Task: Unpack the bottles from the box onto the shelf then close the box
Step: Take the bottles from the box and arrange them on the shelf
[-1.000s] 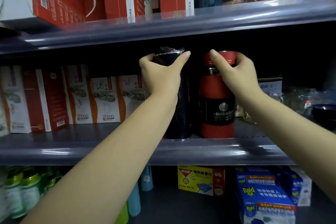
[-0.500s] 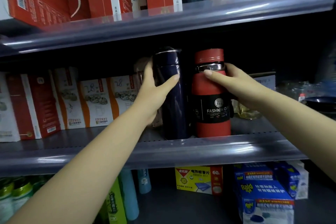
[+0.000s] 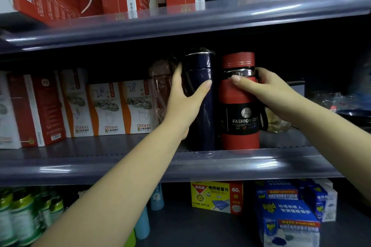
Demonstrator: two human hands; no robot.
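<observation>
We reach into the middle shelf (image 3: 120, 168), where cup boxes (image 3: 108, 106) line the left side and our left hand (image 3: 185, 98) wraps thumb and fingers around the upper half of a dark blue bottle (image 3: 202, 94) standing upright at the shelf's front edge. Just beside it, touching or nearly so, stands a red bottle (image 3: 239, 106) with a black label, and our right hand (image 3: 263, 90) curls around its neck below the cap. Blue packets (image 3: 289, 216) sit on the shelf below.
</observation>
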